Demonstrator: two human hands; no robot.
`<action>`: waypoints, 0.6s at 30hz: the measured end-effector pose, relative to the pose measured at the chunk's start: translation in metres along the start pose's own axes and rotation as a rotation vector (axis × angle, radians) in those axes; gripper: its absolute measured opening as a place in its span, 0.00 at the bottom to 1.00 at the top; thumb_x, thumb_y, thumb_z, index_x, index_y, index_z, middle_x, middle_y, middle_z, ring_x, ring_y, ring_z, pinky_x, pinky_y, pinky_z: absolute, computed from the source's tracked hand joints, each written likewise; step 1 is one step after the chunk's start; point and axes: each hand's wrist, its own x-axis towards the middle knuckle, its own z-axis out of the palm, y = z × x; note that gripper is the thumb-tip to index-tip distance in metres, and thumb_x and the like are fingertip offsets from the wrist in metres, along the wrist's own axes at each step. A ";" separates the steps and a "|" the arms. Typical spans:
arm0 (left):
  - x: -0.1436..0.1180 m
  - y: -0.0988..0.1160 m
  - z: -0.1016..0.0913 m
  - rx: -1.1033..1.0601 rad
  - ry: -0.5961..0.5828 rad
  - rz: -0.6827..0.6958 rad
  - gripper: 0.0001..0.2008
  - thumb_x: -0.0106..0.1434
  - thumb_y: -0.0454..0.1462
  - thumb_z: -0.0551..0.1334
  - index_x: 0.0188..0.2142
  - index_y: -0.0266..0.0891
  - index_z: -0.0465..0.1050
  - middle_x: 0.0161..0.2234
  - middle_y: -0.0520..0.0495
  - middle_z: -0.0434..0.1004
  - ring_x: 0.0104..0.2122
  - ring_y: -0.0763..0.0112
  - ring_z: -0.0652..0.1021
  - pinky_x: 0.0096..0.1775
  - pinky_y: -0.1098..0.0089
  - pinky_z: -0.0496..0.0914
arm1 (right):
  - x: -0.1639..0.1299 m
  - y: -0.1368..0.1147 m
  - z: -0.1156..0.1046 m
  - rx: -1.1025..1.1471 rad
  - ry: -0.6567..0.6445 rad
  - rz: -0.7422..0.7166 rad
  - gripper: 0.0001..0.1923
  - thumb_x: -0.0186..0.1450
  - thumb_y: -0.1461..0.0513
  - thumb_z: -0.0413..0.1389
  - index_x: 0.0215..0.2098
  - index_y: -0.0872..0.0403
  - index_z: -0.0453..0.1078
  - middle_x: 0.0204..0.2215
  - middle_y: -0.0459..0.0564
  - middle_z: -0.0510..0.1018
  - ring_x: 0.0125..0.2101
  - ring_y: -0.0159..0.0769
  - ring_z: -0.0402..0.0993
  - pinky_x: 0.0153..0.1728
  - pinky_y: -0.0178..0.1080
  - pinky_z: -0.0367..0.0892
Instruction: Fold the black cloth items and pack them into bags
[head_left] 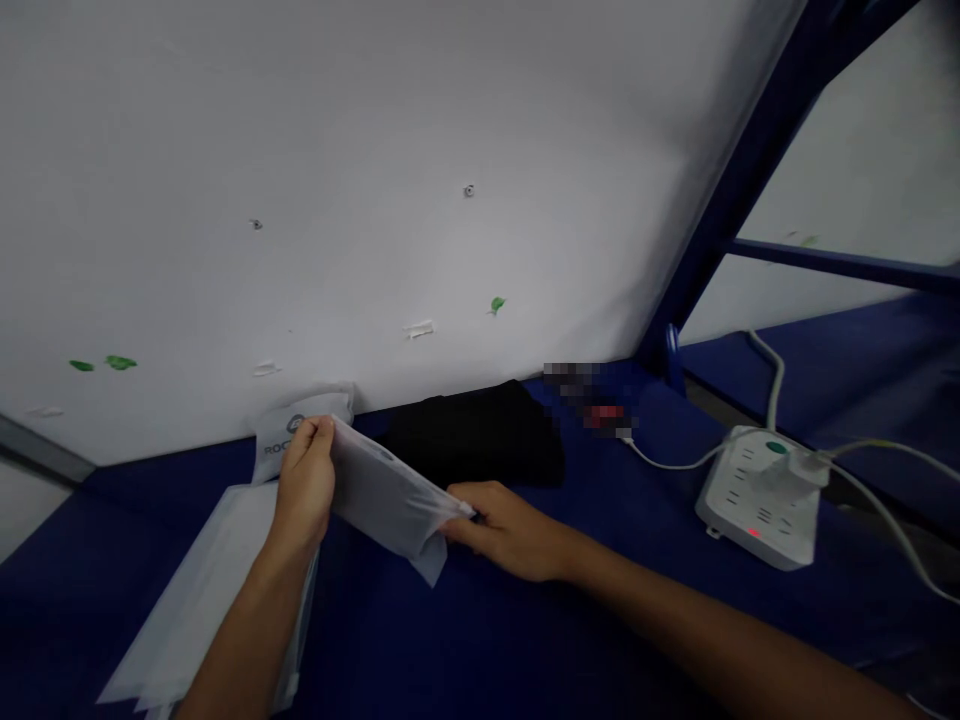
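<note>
Translucent white plastic: we hold 1 packaging bag [390, 495] stretched between both hands, lifted just above the blue tabletop [525, 640]. Its long axis runs from upper left down to lower right, slanting across our view. The left hand [304, 485] pinches the upper-left end, fingers [319, 432] curled over the top edge, thumb side hidden behind the film. The right hand [510, 530] grips the lower-right end, fingers [459, 528] clenched on the bag's edge, where a loose corner flap hangs down toward the tabletop. Both hands are closed on the bag, neither released. The 2 hands sit about equally near the bag, each at 1 end, so the bag lies between them rather than off to a side.

Just behind the bag, against the white wall panel [337, 200], lies a folded black garment [480, 435], near the right hand but not touching it. Behind the left hand stands another white bag with printed lettering [289, 430], partly hidden by the fingers. Under the left forearm lies a flat stack of more white bags [202, 600] on the tabletop. To the right, well apart from the hands, sits a white power strip [761, 495] with a red light and a plug in it, its cables trailing off. Green tape scraps [101, 363] dot the wall panel. A blue frame post [750, 170] rises at right.
</note>
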 end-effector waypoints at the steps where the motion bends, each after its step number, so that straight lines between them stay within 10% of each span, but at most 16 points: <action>1: 0.000 0.002 -0.002 -0.026 -0.023 -0.013 0.19 0.61 0.54 0.59 0.32 0.40 0.70 0.29 0.54 0.69 0.32 0.69 0.71 0.35 0.71 0.64 | 0.001 0.003 -0.001 0.108 0.030 0.032 0.15 0.71 0.53 0.52 0.35 0.55 0.70 0.32 0.46 0.72 0.31 0.32 0.70 0.31 0.34 0.68; 5: -0.004 0.017 -0.017 -0.112 -0.354 -0.099 0.20 0.57 0.52 0.67 0.42 0.42 0.74 0.36 0.49 0.77 0.37 0.65 0.77 0.38 0.69 0.71 | 0.008 0.012 -0.009 0.457 0.149 0.108 0.15 0.68 0.51 0.55 0.39 0.55 0.70 0.33 0.48 0.72 0.34 0.36 0.73 0.29 0.37 0.74; 9: -0.009 0.027 -0.028 -0.132 -0.645 -0.133 0.41 0.54 0.41 0.74 0.64 0.51 0.58 0.48 0.42 0.78 0.48 0.57 0.79 0.46 0.60 0.75 | 0.012 0.013 -0.021 0.545 0.284 0.117 0.15 0.67 0.50 0.56 0.39 0.54 0.69 0.30 0.46 0.71 0.31 0.36 0.73 0.26 0.39 0.75; 15: 0.006 0.022 -0.031 -0.370 -0.327 -0.029 0.44 0.48 0.37 0.77 0.62 0.48 0.60 0.44 0.46 0.80 0.44 0.63 0.81 0.48 0.61 0.76 | 0.005 0.004 -0.029 -0.315 0.561 -0.128 0.17 0.67 0.50 0.57 0.50 0.50 0.70 0.47 0.55 0.74 0.48 0.47 0.71 0.46 0.51 0.73; 18: 0.020 0.012 -0.032 -0.464 -0.044 0.019 0.37 0.45 0.34 0.78 0.54 0.44 0.68 0.42 0.48 0.80 0.43 0.68 0.80 0.52 0.63 0.73 | 0.006 0.012 -0.029 -0.744 0.505 -0.218 0.38 0.59 0.52 0.66 0.64 0.47 0.60 0.63 0.57 0.63 0.62 0.55 0.56 0.61 0.59 0.58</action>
